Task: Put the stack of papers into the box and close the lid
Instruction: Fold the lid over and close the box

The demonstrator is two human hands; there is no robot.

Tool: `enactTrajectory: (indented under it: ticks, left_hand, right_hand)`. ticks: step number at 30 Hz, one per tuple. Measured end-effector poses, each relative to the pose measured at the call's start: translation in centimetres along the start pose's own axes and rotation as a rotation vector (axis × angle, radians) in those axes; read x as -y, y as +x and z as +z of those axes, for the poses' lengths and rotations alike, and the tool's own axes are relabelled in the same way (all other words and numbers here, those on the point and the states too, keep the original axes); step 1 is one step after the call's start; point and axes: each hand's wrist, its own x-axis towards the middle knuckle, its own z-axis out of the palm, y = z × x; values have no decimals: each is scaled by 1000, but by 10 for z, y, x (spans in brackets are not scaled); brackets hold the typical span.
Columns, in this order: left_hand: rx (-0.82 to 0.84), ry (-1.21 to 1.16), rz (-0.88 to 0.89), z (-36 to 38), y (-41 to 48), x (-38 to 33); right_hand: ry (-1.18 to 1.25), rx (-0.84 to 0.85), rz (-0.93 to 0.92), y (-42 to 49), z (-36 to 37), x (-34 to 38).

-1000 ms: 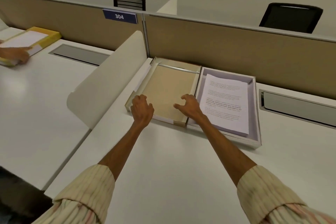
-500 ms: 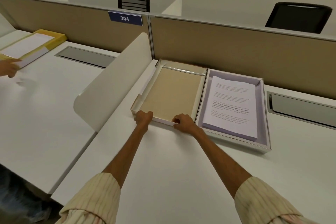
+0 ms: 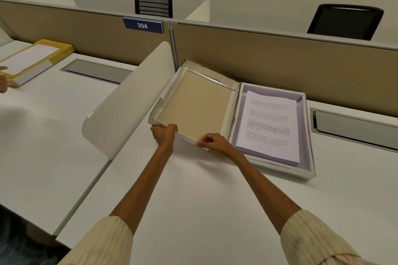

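A: Room around the lid?
B: Divider hard on its left, bare desk in front.
A: Hands?
B: Left hand and right hand, fingers clamped on the lid's near edge. Printed paper stack lay flat inside the lilac-lined box.

Open-plan office, shared desk row

White desks run side by side, split by curved white dividers and backed by a tan fabric partition. A blue tag on the partition reads 304, so the seats are numbered. Grey cable hatches are set into the desktops, black mesh chairs show over the partition, and there's printed paper in a box.
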Motion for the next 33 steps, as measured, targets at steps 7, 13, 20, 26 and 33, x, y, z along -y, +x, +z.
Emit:
enactTrajectory:
  ticks: [7,13,20,26,33]
  left_hand:
    - [46,-13,200,27,-29,-21]
    - [193,-25,469,51,-58,-32]
    - [427,144,716,120,-105,-30]
    - [499,131,772,122,-120,-22]
    - [309,172,339,118,-100,-11]
  right_hand:
    - [140,-197,-6,-10,-43,31]
    - [255,-350,-126,-8,-97,85]
    - [419,-505,-86,-32,-177,119]
    - [271,-596,67,-36,-164,135]
    - [23,-755,195,-41,-156,119]
